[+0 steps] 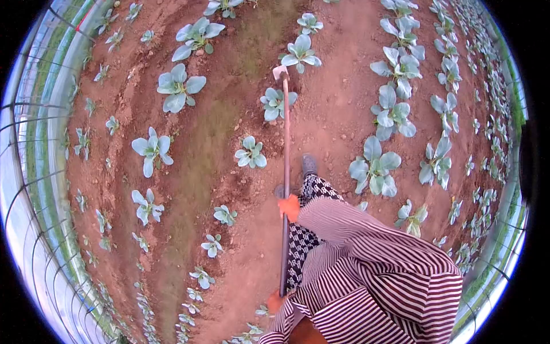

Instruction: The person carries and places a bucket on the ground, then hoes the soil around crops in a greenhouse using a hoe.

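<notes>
A long-handled hoe [287, 137] reaches forward over the soil, its pale metal blade [280, 71] at the far end between two leafy seedlings. My right hand [290, 207], which looks orange, is wrapped round the middle of the handle. Nearer my body, my left hand [275, 301] is closed round the handle's rear end, partly hidden by the striped sleeve. Just below the blade grows one seedling [273, 104], its leaves partly behind the handle. Another seedling [301, 53] stands just beyond the blade, to its right.
Rows of blue-green seedlings run along both sides, with larger plants [375, 166] to the right and a smaller one [250, 152] left of the handle. My shoe [309, 164] stands on brown soil [329, 114]. Wire-ribbed plastic sheeting [34, 172] borders the left.
</notes>
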### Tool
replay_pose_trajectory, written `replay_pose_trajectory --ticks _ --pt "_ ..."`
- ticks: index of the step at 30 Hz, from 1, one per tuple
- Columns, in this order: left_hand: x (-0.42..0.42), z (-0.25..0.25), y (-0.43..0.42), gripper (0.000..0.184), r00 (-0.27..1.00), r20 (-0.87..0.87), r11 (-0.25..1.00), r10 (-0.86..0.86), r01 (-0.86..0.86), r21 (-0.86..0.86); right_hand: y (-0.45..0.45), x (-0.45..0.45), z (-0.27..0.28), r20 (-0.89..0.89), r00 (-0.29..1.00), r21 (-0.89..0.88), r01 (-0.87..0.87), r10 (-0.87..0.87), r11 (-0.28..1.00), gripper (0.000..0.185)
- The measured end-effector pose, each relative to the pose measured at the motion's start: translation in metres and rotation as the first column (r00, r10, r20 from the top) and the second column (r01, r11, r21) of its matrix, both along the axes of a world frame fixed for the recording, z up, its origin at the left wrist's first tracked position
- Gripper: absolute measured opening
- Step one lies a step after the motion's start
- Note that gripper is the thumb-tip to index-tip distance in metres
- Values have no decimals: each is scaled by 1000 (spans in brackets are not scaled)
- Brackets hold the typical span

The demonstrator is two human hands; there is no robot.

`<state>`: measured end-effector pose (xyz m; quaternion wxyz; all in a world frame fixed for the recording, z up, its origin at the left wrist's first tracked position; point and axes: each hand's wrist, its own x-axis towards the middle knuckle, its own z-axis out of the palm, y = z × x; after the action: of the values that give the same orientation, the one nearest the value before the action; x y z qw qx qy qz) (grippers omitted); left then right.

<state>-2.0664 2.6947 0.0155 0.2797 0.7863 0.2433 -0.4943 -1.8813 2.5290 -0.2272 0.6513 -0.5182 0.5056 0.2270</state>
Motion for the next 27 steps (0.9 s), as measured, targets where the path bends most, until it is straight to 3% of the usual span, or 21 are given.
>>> replay_pose_trajectory --ticks 1,2,4,5,7,9,12,14,17,19,20,22,23,24,25,26,27 --pt "6 18 -8 48 999 -32 992 19 -15 122 -2 7 -6 36 991 171 121 -129 978 14" --pt "3 2 -6 48 999 -37 987 -20 26 160 -3 13 -18 46 964 345 232 -264 909 13" --pt "-7 -48 5 50 992 -61 965 -108 120 235 -13 47 -2 153 949 358 206 -275 910 13" --pt "44 -18 -30 51 998 7 992 56 -57 112 -30 87 28 247 961 181 81 -125 980 13" --pt "102 -15 -77 47 980 194 994 -47 26 108 -59 146 35 375 911 149 119 -168 982 16" --pt "112 -75 -102 42 937 344 993 -68 29 116 -107 211 66 402 915 -87 57 -17 995 20" --pt "182 -94 -180 45 940 281 978 193 -163 -127 -178 292 57 408 884 -319 -99 230 943 25" --pt "216 -108 -226 44 962 146 969 230 -213 -124 -226 335 67 310 884 -498 -163 350 852 27" --pt "254 -99 -283 41 965 -29 954 262 -263 -143 -286 350 -8 176 893 -470 -292 413 833 27" --pt "276 -57 -312 41 938 -240 950 251 -286 -125 -319 322 3 -40 914 -210 -404 405 891 25" --pt "271 -42 -317 42 973 -175 985 148 -161 -60 -324 286 -47 167 812 -371 -474 560 798 24" --pt "275 -8 -310 43 993 -88 996 -83 85 18 -302 260 -72 189 882 -408 -330 433 851 21" --pt "277 14 -308 45 993 -116 999 6 -1 47 -285 256 -37 -32 992 -309 -125 121 943 20" --pt "263 22 -292 44 992 -119 999 33 -33 1 -279 244 -2 50 997 -181 -53 63 982 15" --pt "279 46 -290 41 983 -164 997 -83 83 -8 -275 244 20 143 990 -47 20 -13 999 15" --pt "260 48 -276 39 976 -199 991 -87 106 84 -267 243 29 82 996 21 36 -38 999 16" --pt "241 51 -265 39 998 -57 996 -31 35 83 -258 236 41 10 998 88 55 -56 995 16"
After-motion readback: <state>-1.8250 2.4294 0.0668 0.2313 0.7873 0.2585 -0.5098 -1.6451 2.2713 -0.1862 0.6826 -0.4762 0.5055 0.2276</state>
